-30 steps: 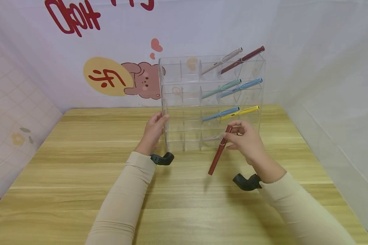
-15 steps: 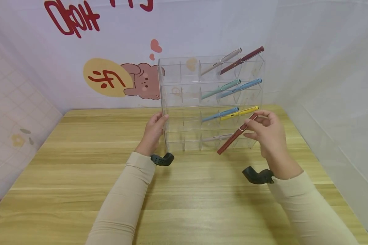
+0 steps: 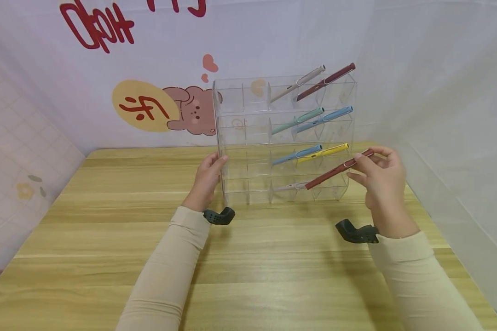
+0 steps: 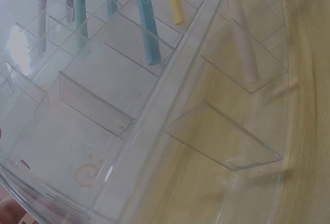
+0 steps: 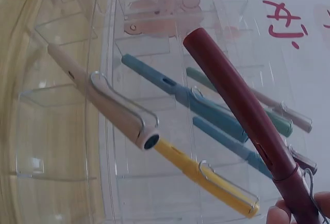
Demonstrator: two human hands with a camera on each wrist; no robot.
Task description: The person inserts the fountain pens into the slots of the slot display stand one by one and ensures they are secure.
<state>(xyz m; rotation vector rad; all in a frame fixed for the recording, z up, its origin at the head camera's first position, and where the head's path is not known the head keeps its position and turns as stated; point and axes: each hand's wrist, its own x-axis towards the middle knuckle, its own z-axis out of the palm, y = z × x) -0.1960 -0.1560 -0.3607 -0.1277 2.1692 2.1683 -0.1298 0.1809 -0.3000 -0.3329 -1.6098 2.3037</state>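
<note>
A dark red pen (image 3: 329, 176) with a metal clip is pinched near its clip end by my right hand (image 3: 385, 177), slanting down to the left in front of the rack's bottom tier. My left hand (image 3: 209, 177) grips the left side of the clear acrylic pen rack (image 3: 258, 197). The pale pinkish pen (image 5: 111, 100) lies in the bottom tier. Above it are a blue pen (image 3: 298, 155) and a yellow pen (image 3: 325, 151). Higher up rest a green pen (image 3: 299, 120), a light blue pen (image 3: 325, 118), a greyish pen (image 3: 299, 82) and a maroon pen (image 3: 326, 82).
The rack stands on a wooden table (image 3: 248, 276), with thin dividers (image 4: 227, 136) splitting each tier. Behind it hangs a white printed cloth (image 3: 314, 37), and another pale cloth (image 3: 451, 138) runs along the right side.
My right hand has moved right and slightly up with the red pen, which has tilted from steep to flatter and now crosses the bottom tier. My left hand stays on the rack.
</note>
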